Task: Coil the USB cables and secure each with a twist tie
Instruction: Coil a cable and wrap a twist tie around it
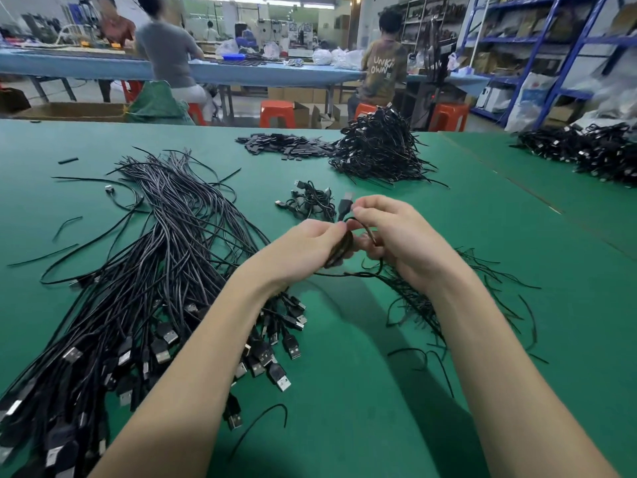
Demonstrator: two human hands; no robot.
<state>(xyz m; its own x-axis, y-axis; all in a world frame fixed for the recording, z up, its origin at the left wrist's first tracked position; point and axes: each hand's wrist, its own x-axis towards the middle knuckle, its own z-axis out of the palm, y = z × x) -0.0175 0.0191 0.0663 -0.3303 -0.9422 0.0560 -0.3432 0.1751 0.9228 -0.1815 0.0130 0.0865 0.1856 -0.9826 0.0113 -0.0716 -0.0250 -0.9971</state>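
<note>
Our left hand (310, 248) pinches the coiled cable (339, 250) above the table's (379, 426) middle; our right hand (396, 236) grips its loop beside the plug (345, 205) — if either pinch slackens, we judge the coil springs open before any twist tie (424, 305) — piled near right — goes on.

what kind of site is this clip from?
Most likely a small cable assembly or packing workshop. A green worktable holds a big loose bundle of USB cables and a pile of coiled cables; behind, workers sit at a long bench, with blue storage racks alongside.
</note>
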